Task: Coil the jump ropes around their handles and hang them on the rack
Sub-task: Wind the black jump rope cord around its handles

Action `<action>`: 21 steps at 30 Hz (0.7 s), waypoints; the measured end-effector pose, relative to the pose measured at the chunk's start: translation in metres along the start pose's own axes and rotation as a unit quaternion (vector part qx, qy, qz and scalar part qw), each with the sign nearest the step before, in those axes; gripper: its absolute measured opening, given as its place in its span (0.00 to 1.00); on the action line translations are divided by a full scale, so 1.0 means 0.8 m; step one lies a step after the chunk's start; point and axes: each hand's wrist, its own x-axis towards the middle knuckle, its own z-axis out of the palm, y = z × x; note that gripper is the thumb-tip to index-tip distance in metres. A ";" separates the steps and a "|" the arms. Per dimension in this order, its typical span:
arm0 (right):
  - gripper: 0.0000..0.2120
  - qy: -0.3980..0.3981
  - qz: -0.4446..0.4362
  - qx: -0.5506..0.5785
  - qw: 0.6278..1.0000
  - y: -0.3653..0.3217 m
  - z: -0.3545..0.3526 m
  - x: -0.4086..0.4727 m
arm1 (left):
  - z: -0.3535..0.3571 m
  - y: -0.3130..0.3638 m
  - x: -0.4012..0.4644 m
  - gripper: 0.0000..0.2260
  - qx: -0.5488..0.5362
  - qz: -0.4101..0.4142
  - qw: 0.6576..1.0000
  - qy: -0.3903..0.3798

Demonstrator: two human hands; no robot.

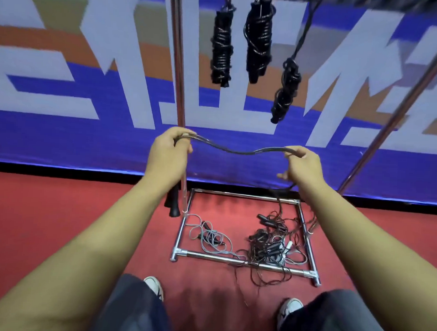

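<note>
I hold a doubled black jump rope stretched between both hands in front of the rack. My left hand grips one end of the span, and the rope's black handles dangle below it. My right hand pinches the other end, and the rest of the rope trails down past my wrist to the floor. Three coiled black ropes hang from the top of the rack.
The chrome rack base frames a tangle of loose ropes and a grey rope on the red floor. Chrome uprights rise on both sides. A blue printed banner stands behind. My shoes are near the base.
</note>
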 end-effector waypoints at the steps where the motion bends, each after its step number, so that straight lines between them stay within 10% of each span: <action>1: 0.09 0.013 -0.033 -0.017 0.999 -0.023 -0.002 -0.002 | -0.005 -0.006 0.001 0.14 0.021 0.002 1.000 0.006; 11: 0.08 0.105 -0.475 -0.180 0.855 -0.095 -0.008 -0.019 | 0.023 -0.037 -0.004 0.11 0.068 -0.024 0.993 0.094; 16: 0.12 0.005 -0.246 -0.349 0.904 0.065 0.012 -0.004 | 0.076 -0.084 -0.019 0.10 0.098 -0.097 0.990 0.016; 21: 0.07 -0.051 0.079 -0.226 0.970 0.170 0.031 -0.006 | 0.131 -0.134 -0.039 0.14 0.075 -0.149 0.978 -0.126</action>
